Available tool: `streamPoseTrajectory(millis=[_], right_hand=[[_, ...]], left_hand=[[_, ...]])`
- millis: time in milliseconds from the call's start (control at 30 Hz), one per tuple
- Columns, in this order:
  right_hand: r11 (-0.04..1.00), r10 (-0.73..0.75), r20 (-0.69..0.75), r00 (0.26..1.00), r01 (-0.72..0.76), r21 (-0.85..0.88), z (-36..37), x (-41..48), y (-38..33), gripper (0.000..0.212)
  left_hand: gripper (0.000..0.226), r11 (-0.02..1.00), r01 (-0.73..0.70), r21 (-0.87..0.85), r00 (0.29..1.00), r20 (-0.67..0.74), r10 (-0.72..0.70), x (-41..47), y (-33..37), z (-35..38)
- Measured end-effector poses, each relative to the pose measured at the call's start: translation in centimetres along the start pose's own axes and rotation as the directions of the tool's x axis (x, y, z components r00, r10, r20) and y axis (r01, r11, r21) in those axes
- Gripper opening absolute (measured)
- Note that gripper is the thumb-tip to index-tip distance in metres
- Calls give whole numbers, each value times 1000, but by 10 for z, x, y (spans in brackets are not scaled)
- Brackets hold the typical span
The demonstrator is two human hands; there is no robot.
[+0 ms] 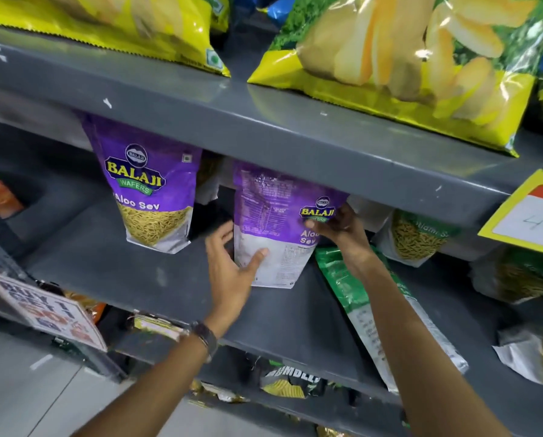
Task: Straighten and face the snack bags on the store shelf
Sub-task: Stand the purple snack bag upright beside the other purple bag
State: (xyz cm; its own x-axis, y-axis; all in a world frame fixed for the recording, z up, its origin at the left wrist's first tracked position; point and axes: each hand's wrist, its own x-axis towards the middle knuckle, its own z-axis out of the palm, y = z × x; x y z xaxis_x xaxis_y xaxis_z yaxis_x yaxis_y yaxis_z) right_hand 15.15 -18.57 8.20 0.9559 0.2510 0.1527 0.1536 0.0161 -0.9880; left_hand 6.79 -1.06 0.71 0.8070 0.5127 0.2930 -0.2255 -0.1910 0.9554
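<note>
both hands on purple bag point(273, 228), back facing out

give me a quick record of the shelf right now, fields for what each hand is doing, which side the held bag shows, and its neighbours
left hand: thumb on the lower left edge of the held purple bag
right hand: grip on the bag's right edge, near the logo
held bag: upright, back side with printed table facing out
left neighbour: purple Aloo Sev bag, upright, front out
right neighbour: green bag, lying flat on the shelf
</note>
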Motion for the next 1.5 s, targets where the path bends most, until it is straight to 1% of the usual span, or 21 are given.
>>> streamPoseTrajectory(millis=[67,133,167,233,367,433,500,633,700,767,833,867,967,1033,1100,1133,1267,1333,1367,1400,1500], right_hand=[[999,14,-38,999,-16,-50,0,1,3,43],[996,24,-101,995,-32,-86,3,-1,5,57],[994,14,-133,991,-28,-104,4,-3,6,59],[988,-13,-203,979,-18,-150,11,-11,9,60],[963,-82,-316,945,-7,-271,31,-36,7,58],[958,-98,-307,947,7,-285,41,-49,4,58],[957,-93,-247,965,18,-290,49,-58,1,55],[979,-27,-99,995,6,-205,48,-63,-4,46],[989,-40,-144,989,19,-146,45,-59,-6,45],[995,-58,-260,964,34,-98,43,-49,-3,46],[995,-44,-357,933,10,-97,42,-37,1,56],[996,-13,-372,928,-21,-86,42,-32,3,66],[990,93,-306,948,-119,-70,39,-18,11,93],[989,115,-220,969,-133,-67,37,-13,15,100],[990,114,-173,978,-126,-56,37,-12,17,98],[991,113,-179,977,-125,-54,37,-14,17,95],[991,89,-285,954,-114,-72,39,-19,22,80],[990,74,-304,950,-106,-92,39,-21,24,74],[989,65,-313,947,-102,-103,40,-22,25,71],[987,54,-325,944,-99,-124,40,-23,26,67],[984,13,-369,929,-78,-162,46,-27,26,58]], left_hand=[[68,991,-18,136,999,-24,22,-29,-5,12],[73,968,-7,250,1000,30,0,-50,-7,23],[80,960,4,280,998,63,-22,-56,-8,29],[92,960,13,281,991,125,-50,-62,-8,36],[112,976,0,220,983,180,-40,-57,-13,39],[124,977,9,212,978,201,-53,-49,-17,41],[129,980,45,191,976,200,-84,-38,-17,40],[122,982,165,88,960,216,-180,-10,-24,26],[119,986,155,64,956,242,-166,2,-34,16],[107,992,113,46,953,277,-122,10,-40,4],[91,997,67,37,945,319,-75,17,-40,-6],[87,998,51,42,938,342,-62,22,-41,-10],[91,995,10,98,895,443,-53,42,-44,-24],[103,992,22,124,841,535,-85,58,-50,-35],[108,988,18,150,807,581,-103,66,-55,-42],[104,989,16,150,813,573,-100,66,-57,-44],[61,997,71,34,917,392,-79,50,-63,-39],[54,990,133,-46,935,336,-110,41,-59,-37],[50,978,186,-97,925,353,-141,38,-57,-37],[49,968,220,-121,909,386,-158,36,-54,-36],[83,978,201,-60,889,430,-157,37,-54,-31]])
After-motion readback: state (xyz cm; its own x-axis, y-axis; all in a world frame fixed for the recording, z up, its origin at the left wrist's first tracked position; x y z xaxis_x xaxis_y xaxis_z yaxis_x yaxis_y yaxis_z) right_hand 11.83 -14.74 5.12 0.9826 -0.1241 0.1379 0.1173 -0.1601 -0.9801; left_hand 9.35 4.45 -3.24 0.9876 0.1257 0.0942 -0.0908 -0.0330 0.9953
